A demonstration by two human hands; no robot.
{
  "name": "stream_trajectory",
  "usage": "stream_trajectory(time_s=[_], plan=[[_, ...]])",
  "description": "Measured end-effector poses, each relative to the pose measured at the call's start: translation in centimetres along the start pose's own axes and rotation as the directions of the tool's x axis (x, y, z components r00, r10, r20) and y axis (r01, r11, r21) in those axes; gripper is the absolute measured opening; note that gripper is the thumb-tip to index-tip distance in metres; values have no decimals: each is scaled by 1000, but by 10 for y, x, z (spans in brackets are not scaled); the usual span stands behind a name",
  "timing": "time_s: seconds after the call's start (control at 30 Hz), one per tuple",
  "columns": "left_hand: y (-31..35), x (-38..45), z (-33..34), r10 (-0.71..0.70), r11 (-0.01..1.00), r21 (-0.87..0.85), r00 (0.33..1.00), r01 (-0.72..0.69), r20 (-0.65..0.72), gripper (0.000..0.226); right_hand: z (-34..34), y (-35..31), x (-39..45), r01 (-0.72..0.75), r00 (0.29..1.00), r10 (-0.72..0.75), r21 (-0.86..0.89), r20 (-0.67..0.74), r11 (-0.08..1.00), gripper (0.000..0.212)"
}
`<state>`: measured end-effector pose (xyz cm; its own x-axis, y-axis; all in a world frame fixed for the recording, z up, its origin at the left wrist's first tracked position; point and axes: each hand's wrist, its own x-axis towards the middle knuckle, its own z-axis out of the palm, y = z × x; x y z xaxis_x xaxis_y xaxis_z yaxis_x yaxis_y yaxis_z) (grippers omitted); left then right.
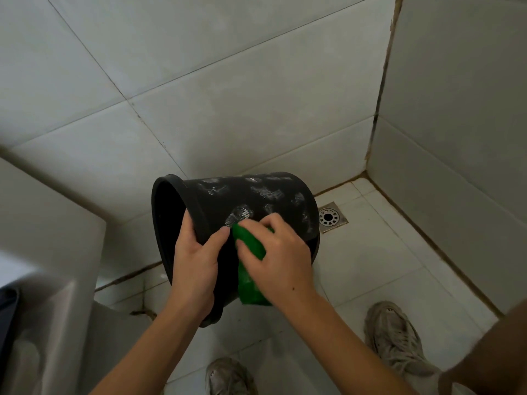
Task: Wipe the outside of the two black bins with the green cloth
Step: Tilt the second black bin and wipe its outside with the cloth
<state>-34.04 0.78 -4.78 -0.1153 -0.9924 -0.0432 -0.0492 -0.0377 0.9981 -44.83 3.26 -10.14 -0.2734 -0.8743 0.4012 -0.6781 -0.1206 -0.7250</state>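
Observation:
One black bin (256, 201) is held tipped on its side in mid-air, mouth facing left, its wall marked with whitish smears. My left hand (196, 263) grips the rim, fingers inside and thumb on the outer wall. My right hand (281, 258) presses a bunched green cloth (251, 246) against the bin's outer side, just below a smear. Part of the cloth hangs down under the hand. No second bin is in view.
White tiled walls meet in a corner at the right. A metal floor drain (330, 217) lies on the tiled floor behind the bin. A white fixture (51, 295) stands at the left. My two shoes (393, 334) show at the bottom.

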Motion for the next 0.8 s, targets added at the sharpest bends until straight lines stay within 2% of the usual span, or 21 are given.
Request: stream_trajectory(time_s=[0.23, 0.4, 0.5, 0.6, 0.73, 0.8], plan=[[-1, 0, 2, 28, 999, 31, 1000, -28, -4, 40, -12, 6, 55, -117, 988, 129, -127, 88, 985, 32], [-5, 1, -1, 29, 999, 35, 999, -28, -26, 36, -16, -3, 39, 67, 986, -60, -42, 158, 997, 32], [-6, 0, 0, 29, 999, 29, 1000, -29, -8, 36, -18, 5, 60, 20, 976, -2, -82, 220, 996, 31], [-4, 3, 1, 40, 998, 40, 999, -39, -24, 35, -17, 3, 71, -31, 978, 58, -137, 199, 990, 31], [-5, 5, -1, 52, 997, 64, 998, -49, -45, 34, -18, -11, 44, 125, 975, -119, -22, 187, 992, 28], [-6, 3, -1, 48, 997, 55, 998, -46, -41, 34, -18, -8, 40, 140, 974, -140, 11, 179, 990, 27]])
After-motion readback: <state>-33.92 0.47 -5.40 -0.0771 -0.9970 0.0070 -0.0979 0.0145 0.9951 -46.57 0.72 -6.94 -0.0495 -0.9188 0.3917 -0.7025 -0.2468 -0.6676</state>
